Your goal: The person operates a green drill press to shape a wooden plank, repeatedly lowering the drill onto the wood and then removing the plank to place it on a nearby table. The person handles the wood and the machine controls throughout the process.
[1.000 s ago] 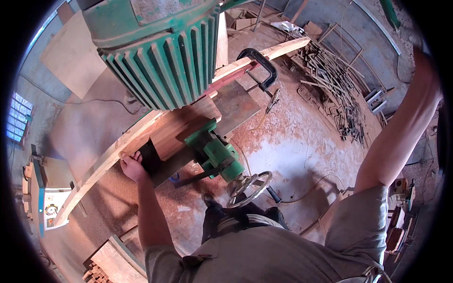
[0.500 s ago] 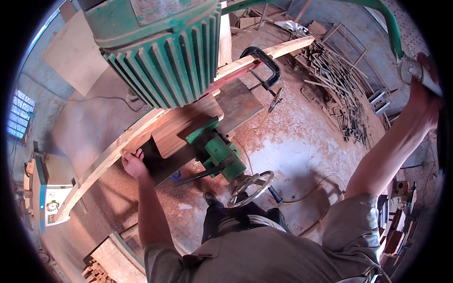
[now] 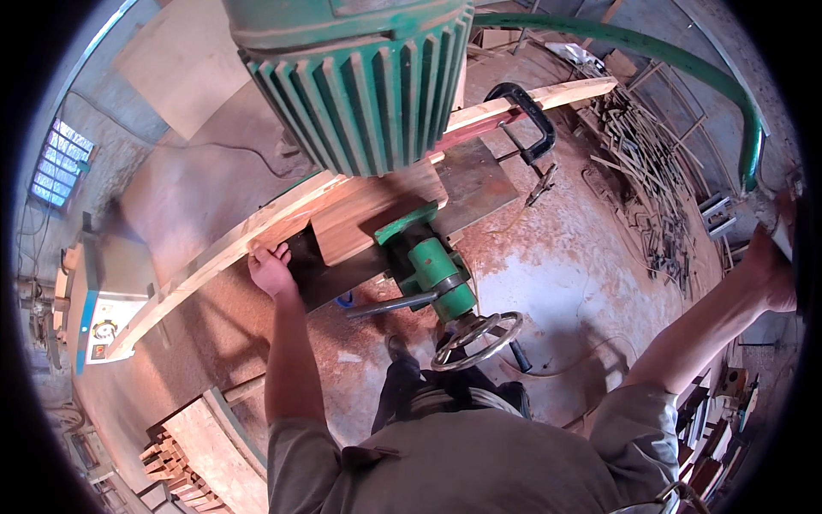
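Note:
My left hand (image 3: 271, 269) has its fingers curled against the near edge of a long curved wooden beam (image 3: 201, 267), beside a dark metal plate. A reddish wood block (image 3: 360, 224) is pressed against the beam by a green screw vise (image 3: 435, 267) with a metal handwheel (image 3: 476, 341). Above the block hangs a green ribbed motor (image 3: 364, 107), hiding the part of the beam beneath it. At the far right, my right hand (image 3: 773, 267) is closed around the end of a green curved lever (image 3: 719, 79); the picture's dark rim partly hides its fingers.
A black C-clamp (image 3: 538, 128) grips the beam's far part. Thin wood offcuts (image 3: 646, 176) are heaped at the right back. A control box (image 3: 104, 325) stands at left, stacked wood pieces (image 3: 184, 475) at lower left. Sawdust covers much of the floor (image 3: 556, 283).
My right hand has drawn the lever end down and toward me. The left hand keeps its place on the beam. The whole view has shifted, so the machine appears farther right.

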Demonstrator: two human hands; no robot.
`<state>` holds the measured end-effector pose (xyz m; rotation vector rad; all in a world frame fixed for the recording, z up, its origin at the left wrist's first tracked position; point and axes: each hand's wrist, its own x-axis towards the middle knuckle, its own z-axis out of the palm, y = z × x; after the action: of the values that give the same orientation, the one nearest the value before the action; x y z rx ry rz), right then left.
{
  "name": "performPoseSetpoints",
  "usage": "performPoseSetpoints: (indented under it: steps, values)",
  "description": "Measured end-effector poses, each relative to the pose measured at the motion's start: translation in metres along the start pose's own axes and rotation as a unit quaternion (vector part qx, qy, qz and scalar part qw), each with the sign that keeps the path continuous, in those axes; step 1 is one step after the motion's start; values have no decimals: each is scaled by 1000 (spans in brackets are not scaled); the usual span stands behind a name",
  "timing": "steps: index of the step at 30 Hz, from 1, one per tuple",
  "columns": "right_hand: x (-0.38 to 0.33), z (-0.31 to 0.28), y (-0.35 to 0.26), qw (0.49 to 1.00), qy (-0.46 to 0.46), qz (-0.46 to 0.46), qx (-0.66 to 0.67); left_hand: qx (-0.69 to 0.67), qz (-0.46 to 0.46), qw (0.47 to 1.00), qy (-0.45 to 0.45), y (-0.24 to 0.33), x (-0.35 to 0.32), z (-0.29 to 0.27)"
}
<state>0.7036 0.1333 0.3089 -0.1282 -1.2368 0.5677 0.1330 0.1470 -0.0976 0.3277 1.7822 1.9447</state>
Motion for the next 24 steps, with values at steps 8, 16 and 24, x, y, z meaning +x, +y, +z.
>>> performPoseSetpoints:
  steps: [8,16,24]
  values:
    - [-45,-31,-15,995,39,47,80,-7,-17,1000,-2,7,-4,0]
    - [-93,-36,-8,992,75,26,95,4,-30,999,11,14,-10,6]
    - [-133,-40,-3,996,80,31,15,10,-32,999,18,15,-11,7]
